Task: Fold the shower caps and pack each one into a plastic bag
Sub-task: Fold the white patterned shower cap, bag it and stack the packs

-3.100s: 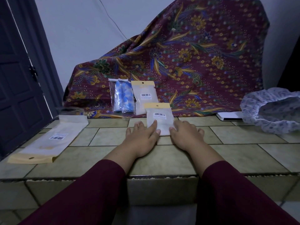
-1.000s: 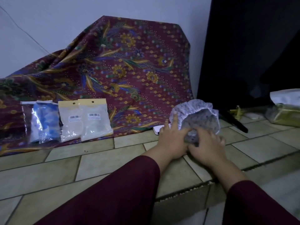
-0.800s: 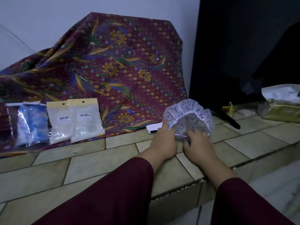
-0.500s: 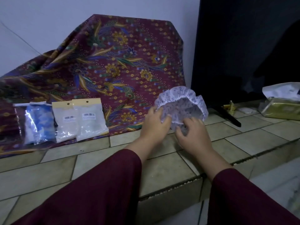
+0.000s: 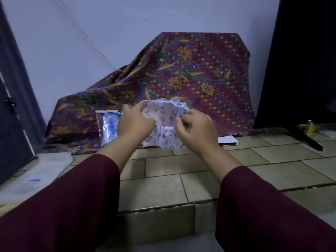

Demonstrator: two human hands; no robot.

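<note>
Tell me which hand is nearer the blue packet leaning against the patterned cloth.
Left. The left hand grips the shower cap right beside the blue packet; the right hand grips the cap's far side.

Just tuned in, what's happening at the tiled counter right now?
A person holds a white patterned shower cap up above the tiled counter, the left hand and right hand each gripping its frilled edge. It is not yet folded or bagged. A packed blue bag leans on the batik cloth; empty bags lie at left.
</note>
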